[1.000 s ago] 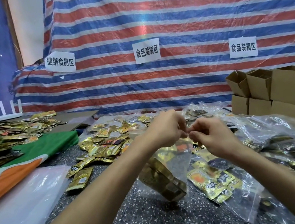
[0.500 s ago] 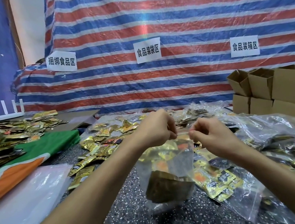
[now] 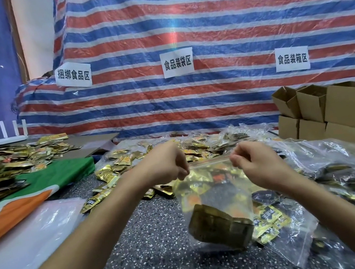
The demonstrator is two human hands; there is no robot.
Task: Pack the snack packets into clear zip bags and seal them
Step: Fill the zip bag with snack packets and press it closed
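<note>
**Clear zip bag** [image 3: 215, 198]: hangs upright above the speckled table [image 3: 148, 245], top strip stretched taut between both hands. Cannot tell whether the strip is pressed closed along its length.

**Snack packets** [image 3: 220, 228]: a dark gold clump inside the bag, sunk to the bottom.

**Left hand** [image 3: 167, 164]: fingers curled, pinches the left end of the bag's top strip.

**Right hand** [image 3: 256, 163]: fingers curled, pinches the right end of the strip, apart from the left hand.

**Loose packets** [image 3: 116, 168]: gold, scattered on the table beyond the hands.

**Second zip bag** [image 3: 289, 233]: lies flat on the table just right of the hanging bag, with packets inside.

**Heap of plastic bags** [image 3: 341, 165]: far right, crumpled, with dark packets within.

**Cardboard boxes** [image 3: 343, 106]: stacked at rear right, some open-topped.

**Green and orange cloth** [image 3: 38, 181]: at left, bears a heap of gold packets.

**Plastic sheet** [image 3: 24, 237]: near left, beside the cloth.

**White router** [image 3: 6, 139]: rear left, antennas upright.

**Striped tarp** [image 3: 200, 24]: red, blue and white, forms the backdrop and carries white paper labels [image 3: 177, 62].
</note>
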